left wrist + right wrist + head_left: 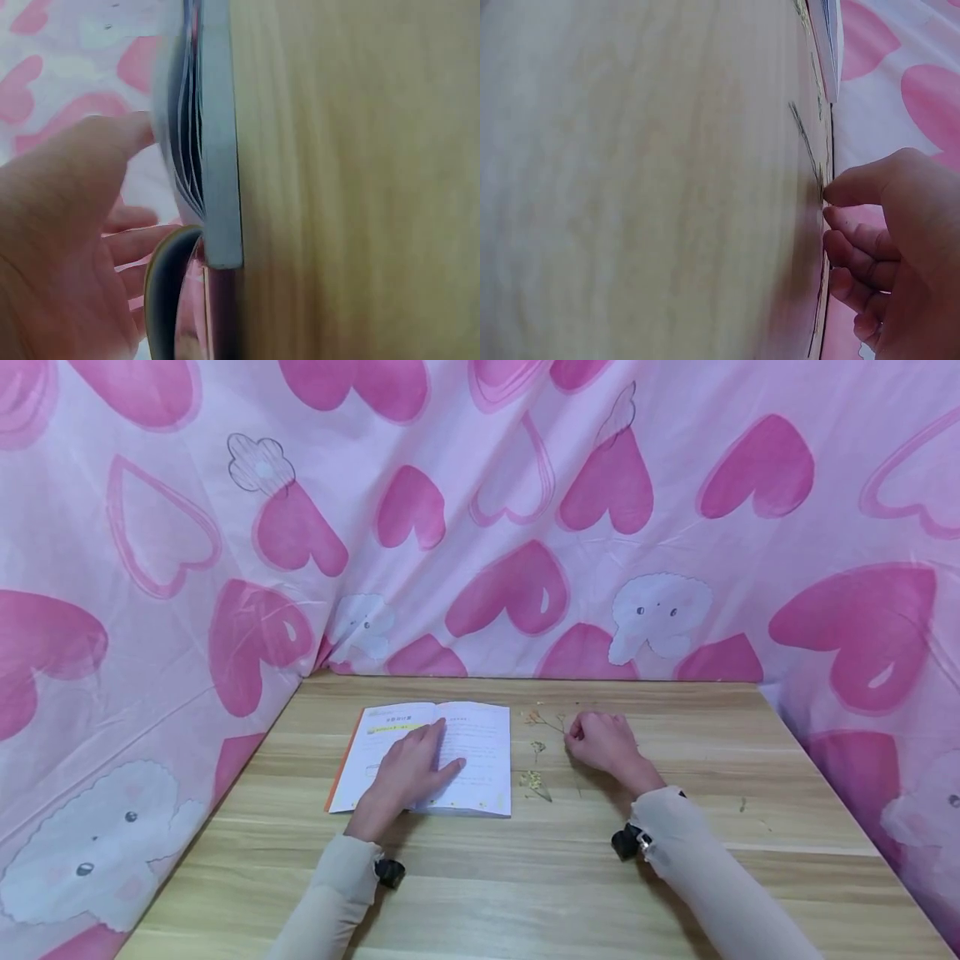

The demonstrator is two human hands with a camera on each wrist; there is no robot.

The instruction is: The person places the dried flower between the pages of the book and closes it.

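In the head view an open book (pixel 480 735) with printed pages and an orange edge lies on the table. My left hand (pixel 408 768) rests across its middle, index finger along the fold and thumb spread over the right page. The left wrist view shows the page edges (pixel 191 135) bulging beside the thumb. To the right of the book, my right hand (pixel 603 743) is low over the table with curled fingers, pinching a thin dried flower (pixel 551 720) by its stem. In the right wrist view, the thumb and index fingertips meet at a stem (pixel 802 135) close to the tabletop.
Between book and right hand lie a small dried sprig (pixel 537 748) and a yellowish flower cluster (pixel 536 783). Farther right, a small green bit (pixel 742 805) lies on the wooden table (pixel 510 893). A pink heart-patterned cloth (pixel 495 485) hangs behind and along the sides.
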